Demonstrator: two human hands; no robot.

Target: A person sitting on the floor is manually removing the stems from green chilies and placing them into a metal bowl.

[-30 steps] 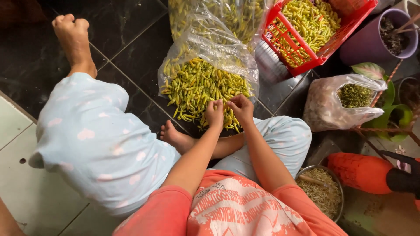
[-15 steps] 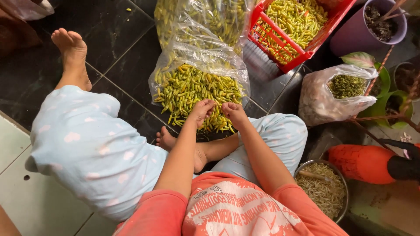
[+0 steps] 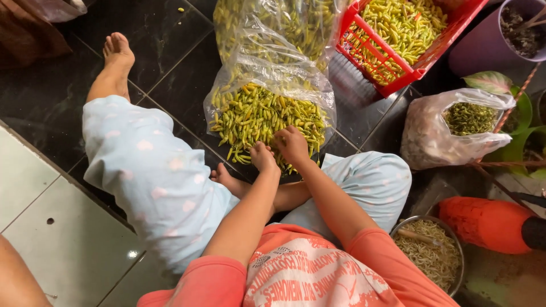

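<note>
The person is sitting on the dark tiled floor (image 3: 68,96) with legs in pale blue trousers spread to either side, and both hands are working at the near edge of a heap of green chillies (image 3: 261,116). The heap is lying on an opened clear plastic bag (image 3: 273,71) spread on the floor right in front of the person, between the knees. The left hand (image 3: 263,157) is resting on the chillies at the heap's near rim with its fingers curled narrowly downward; whether they are pinching a chilli cannot be told, since the back of the hand is hiding the tips. The right hand (image 3: 293,146) is sitting just beside it, touching or nearly touching, its fingers likewise bent close over the chillies, and what they are gripping is hidden. A bare foot (image 3: 227,179) is tucked under the forearms, close behind the hands. Beyond the heap a second, fuller bag of chillies (image 3: 273,23) is standing, and to its right a red plastic basket (image 3: 409,62) is holding more of them, tilted. Farther right a tied plastic bag (image 3: 449,128) is holding small dark green bits. Near the person's right side a metal bowl (image 3: 432,256) is holding pale stalks, with an orange container (image 3: 489,222) lying just beside it.
</note>
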